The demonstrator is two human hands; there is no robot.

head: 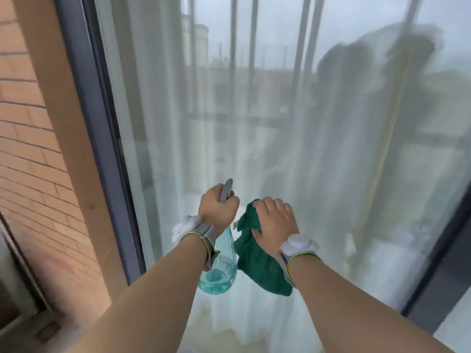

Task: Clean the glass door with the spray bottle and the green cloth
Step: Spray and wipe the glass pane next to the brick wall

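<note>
A tall glass door (280,123) fills the view, with a sheer white curtain behind the pane and reflections on it. My left hand (218,208) grips the grey head of a clear blue spray bottle (220,266), whose nozzle points at the glass. The bottle hangs below my fist with some blue liquid at its bottom. My right hand (274,219) grips a green cloth (257,261) close to the pane at the same height. Most of the cloth hangs loose under my wrist. Both wrists wear grey bands.
The door's dark grey frame (102,123) runs down the left, beside a brown jamb and an orange brick wall (33,161). Another dark frame post (438,276) stands at the lower right. A window corner (15,289) shows at the lower left.
</note>
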